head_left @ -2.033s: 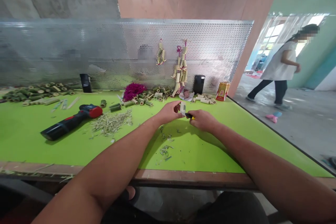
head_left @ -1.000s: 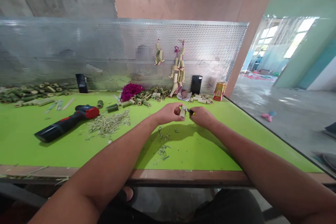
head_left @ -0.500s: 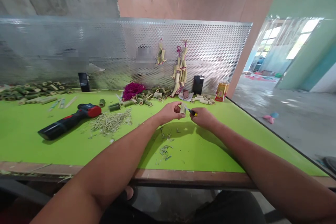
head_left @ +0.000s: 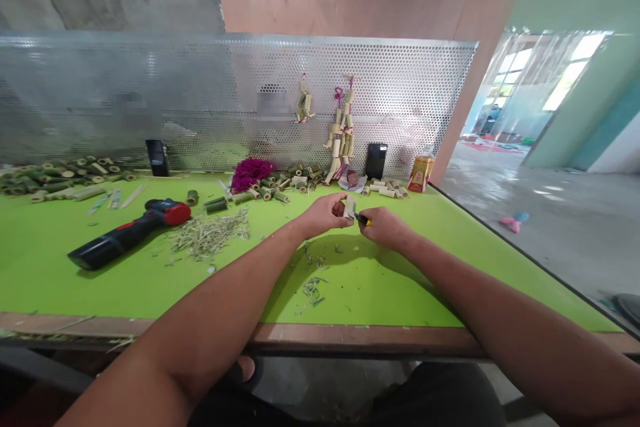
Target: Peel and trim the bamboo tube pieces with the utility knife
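Between the thumb and fingers of my left hand is a short bamboo piece, pale and held nearly upright. My right hand is wrapped round a utility knife with a black and yellow handle. The knife's tip meets the right side of the bamboo piece, low down. Both hands are above the green tabletop, where small bamboo shavings lie under them.
A cordless drill lies at left beside a heap of shavings. Bamboo pieces, purple string, a phone and a bottle line the back. Strung bamboo figures stand against the perforated metal panel.
The knife has come left and down against the bamboo piece, which it stood slightly apart from before. The bamboo piece has turned a little in my left hand.
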A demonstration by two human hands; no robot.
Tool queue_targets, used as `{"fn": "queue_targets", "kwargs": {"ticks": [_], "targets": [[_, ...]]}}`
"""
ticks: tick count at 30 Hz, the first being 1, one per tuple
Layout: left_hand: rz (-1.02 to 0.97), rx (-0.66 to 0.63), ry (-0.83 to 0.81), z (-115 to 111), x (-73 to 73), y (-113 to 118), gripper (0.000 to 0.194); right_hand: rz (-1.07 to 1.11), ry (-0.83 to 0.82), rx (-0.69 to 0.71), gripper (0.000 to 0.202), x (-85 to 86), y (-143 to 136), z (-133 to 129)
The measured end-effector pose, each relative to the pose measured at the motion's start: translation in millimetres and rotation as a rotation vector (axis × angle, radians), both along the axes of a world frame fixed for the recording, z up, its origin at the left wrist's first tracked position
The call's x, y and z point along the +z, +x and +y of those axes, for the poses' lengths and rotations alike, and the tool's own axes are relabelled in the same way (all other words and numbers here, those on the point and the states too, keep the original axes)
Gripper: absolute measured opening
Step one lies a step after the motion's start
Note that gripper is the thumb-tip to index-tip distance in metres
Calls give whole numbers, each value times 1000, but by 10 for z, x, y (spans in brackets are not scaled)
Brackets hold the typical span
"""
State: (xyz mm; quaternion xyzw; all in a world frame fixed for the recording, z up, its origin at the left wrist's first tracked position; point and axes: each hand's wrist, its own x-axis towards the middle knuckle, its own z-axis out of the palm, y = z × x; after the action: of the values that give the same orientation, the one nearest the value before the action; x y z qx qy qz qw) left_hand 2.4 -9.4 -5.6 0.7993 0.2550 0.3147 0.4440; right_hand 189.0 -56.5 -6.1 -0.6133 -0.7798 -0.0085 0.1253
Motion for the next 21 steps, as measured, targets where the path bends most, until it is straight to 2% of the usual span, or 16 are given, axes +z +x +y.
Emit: {"fn": "queue_targets", "kwargs": {"ticks": [7, 10, 12, 16, 18, 21], "targets": [[-38, 23, -20, 45, -6, 7, 64, -42, 14, 31, 23, -12, -38, -38], [-39, 30, -38, -2, 19, 17, 65, -7, 16, -13, 22, -29, 7, 25], [-9, -14, -65, -75, 42, 38, 65, 48, -5, -89, 22, -18, 99, 102], [60, -185, -99, -182, 60, 75, 70, 84, 13, -225, 24, 37, 322, 249], [67, -128, -54, -158, 52, 63, 64, 96, 19, -234, 24, 47, 350, 269], [55, 20, -17, -61, 33, 15, 59, 119, 5, -180, 22, 20, 251, 213]]}}
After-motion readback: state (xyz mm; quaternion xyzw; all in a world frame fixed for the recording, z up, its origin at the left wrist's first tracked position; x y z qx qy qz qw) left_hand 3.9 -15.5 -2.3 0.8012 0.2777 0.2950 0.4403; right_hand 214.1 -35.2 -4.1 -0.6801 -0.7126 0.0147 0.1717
